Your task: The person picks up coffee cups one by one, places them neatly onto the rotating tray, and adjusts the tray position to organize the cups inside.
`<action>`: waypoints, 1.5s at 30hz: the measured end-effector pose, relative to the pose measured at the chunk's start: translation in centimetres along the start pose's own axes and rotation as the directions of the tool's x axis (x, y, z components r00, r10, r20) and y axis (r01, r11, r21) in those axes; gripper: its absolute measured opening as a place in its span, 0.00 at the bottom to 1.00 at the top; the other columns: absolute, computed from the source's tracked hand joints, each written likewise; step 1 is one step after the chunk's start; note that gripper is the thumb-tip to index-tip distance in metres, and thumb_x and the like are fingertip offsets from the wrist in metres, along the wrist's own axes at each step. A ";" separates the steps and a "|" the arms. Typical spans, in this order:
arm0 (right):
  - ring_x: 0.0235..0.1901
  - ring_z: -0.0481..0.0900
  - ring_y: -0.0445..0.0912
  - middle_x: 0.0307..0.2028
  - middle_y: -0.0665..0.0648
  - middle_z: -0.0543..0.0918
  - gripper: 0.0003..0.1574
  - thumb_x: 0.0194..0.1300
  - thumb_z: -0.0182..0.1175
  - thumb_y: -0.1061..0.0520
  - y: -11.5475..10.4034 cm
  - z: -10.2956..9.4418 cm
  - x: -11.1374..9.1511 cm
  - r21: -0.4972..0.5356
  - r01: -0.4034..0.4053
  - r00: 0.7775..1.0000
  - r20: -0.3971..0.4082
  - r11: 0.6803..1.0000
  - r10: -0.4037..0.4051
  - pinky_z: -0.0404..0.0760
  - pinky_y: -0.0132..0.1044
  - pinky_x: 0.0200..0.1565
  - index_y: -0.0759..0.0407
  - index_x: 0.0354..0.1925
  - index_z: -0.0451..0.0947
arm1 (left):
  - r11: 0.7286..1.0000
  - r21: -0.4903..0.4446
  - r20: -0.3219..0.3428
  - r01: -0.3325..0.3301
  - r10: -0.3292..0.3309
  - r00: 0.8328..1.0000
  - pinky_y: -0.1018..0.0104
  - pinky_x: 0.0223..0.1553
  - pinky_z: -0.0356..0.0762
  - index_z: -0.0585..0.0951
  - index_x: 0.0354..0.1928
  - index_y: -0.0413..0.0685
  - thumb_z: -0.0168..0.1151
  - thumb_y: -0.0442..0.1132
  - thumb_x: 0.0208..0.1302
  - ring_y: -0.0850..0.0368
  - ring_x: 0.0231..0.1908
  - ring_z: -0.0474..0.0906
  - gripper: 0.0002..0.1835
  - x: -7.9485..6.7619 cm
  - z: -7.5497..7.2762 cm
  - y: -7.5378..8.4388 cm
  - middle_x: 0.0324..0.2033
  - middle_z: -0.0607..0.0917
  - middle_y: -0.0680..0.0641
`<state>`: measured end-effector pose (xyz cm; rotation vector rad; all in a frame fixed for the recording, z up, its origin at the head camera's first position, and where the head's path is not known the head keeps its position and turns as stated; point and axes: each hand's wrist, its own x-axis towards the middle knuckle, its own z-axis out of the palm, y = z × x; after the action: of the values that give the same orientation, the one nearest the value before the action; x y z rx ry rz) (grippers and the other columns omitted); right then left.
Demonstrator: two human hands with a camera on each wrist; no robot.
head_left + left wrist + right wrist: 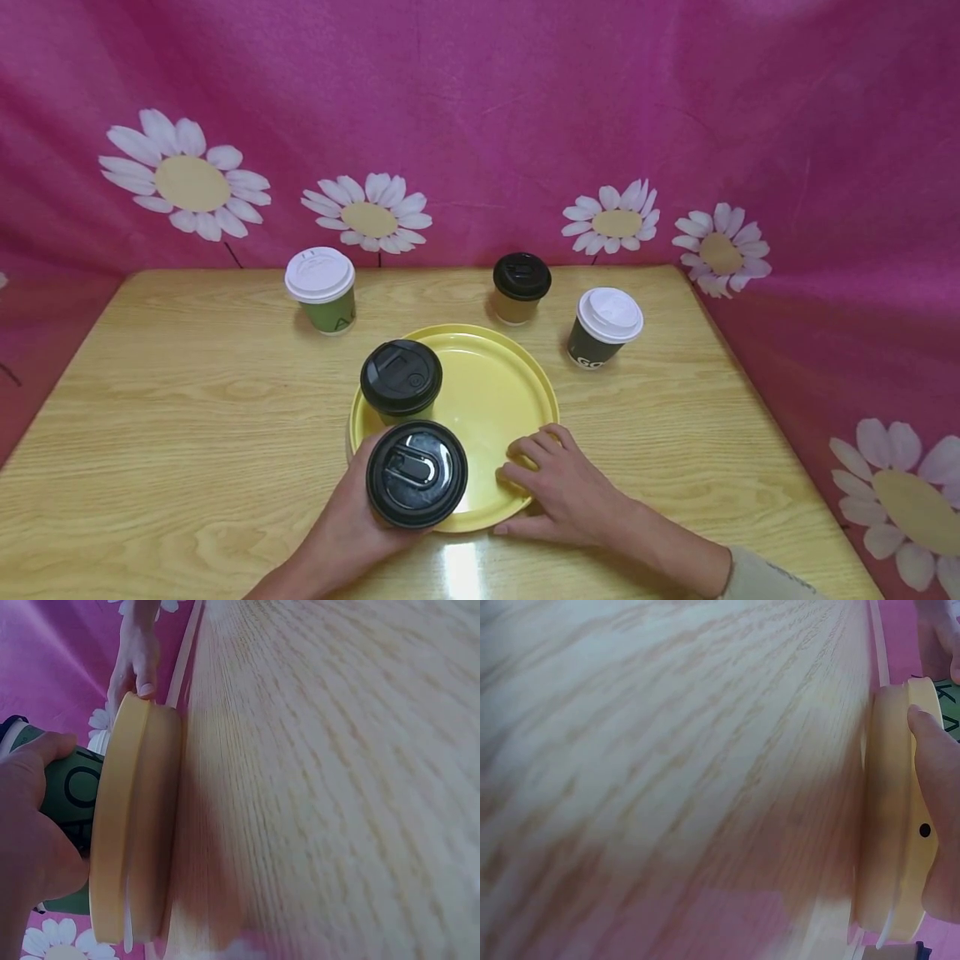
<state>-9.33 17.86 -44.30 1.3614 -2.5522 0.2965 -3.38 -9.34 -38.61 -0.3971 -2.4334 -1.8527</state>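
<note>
A round yellow tray with a raised rim is on the table, before the person. The left hand grips a green paper cup with dark lettering and a glossy black lid, upright at the tray's near left. Just behind it on the tray stands another cup with a matte black lid, its body mostly hidden. At the near right the right hand holds the tray's rim, its thumb outside and its fingers over the inner side.
Behind the tray stand a green cup with a white lid at left, a small brown cup with a black lid, and a dark cup with a white lid at right. A pink flowered cloth hangs around the wooden table.
</note>
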 end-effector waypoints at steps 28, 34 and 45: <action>0.41 0.68 0.46 0.39 0.48 0.72 0.32 0.47 0.55 0.23 -0.2 -0.2 0.1 0.018 -0.004 1.000 -0.003 1.000 0.004 0.61 0.49 0.51 0.46 0.37 0.74 | 0.991 0.133 0.027 -0.031 0.027 0.999 0.69 0.58 0.59 0.62 0.62 0.65 0.79 0.46 0.33 0.62 0.55 0.65 0.49 0.3 0.1 -3.4 0.55 0.68 0.60; 0.41 0.68 0.46 0.39 0.48 0.72 0.32 0.47 0.55 0.23 -0.2 -0.2 0.1 0.007 -0.005 1.000 0.006 1.000 0.005 0.61 0.49 0.51 0.45 0.37 0.74 | 0.981 0.195 0.005 0.002 -0.003 1.000 0.67 0.59 0.60 0.59 0.63 0.63 0.80 0.41 0.30 0.64 0.56 0.64 0.54 0.0 0.1 -3.5 0.56 0.68 0.61; 0.41 0.68 0.46 0.39 0.49 0.72 0.32 0.47 0.56 0.24 -0.1 -0.1 0.1 0.012 0.003 1.000 -0.008 1.000 -0.003 0.61 0.49 0.51 0.46 0.36 0.73 | 0.972 0.236 0.000 0.006 -0.006 1.000 0.60 0.59 0.62 0.60 0.63 0.62 0.80 0.38 0.29 0.65 0.56 0.65 0.54 -0.1 0.1 -3.4 0.56 0.69 0.62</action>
<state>-9.29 17.75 -44.17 1.3653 -2.5460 0.3166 -4.08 -10.06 -41.82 -0.3737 -2.6162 -1.5384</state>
